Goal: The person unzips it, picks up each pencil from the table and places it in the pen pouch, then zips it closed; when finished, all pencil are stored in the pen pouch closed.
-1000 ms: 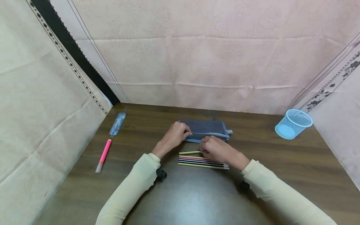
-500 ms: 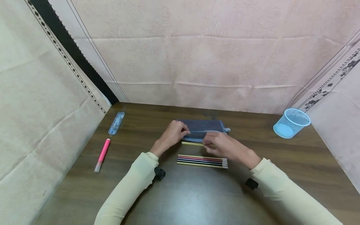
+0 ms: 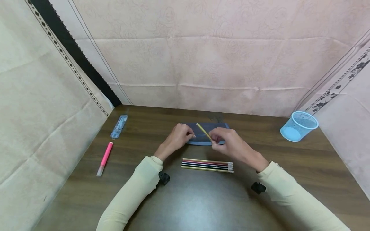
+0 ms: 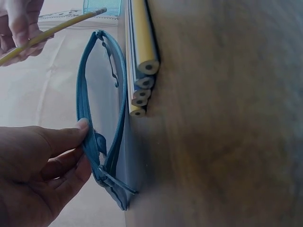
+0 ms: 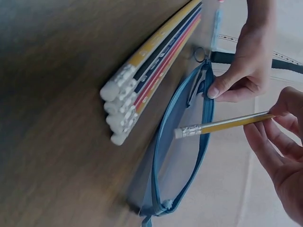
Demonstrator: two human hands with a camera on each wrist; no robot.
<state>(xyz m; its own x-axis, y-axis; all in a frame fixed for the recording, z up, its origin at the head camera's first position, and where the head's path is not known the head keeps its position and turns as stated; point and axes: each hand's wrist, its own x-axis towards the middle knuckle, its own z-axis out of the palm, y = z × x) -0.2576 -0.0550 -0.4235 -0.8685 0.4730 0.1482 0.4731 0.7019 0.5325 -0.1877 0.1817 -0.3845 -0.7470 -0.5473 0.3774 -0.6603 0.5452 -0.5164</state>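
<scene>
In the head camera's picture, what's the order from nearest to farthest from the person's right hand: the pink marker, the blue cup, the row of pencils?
Starting from the right hand:
1. Row of pencils: just below it in the view.
2. Blue cup: off to the right.
3. Pink marker: far over on the left.

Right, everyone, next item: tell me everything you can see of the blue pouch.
The blue pouch is a long case with dark, see-through, mesh-like walls and brighter blue edging along its zip. The zip is undone, and both wrist views show the mouth gaping in a pointed oval. A small tab sticks out at one end. It rests lengthwise on the wooden table, beyond the row of pencils. The left hand pinches its rim near the other end.
</scene>
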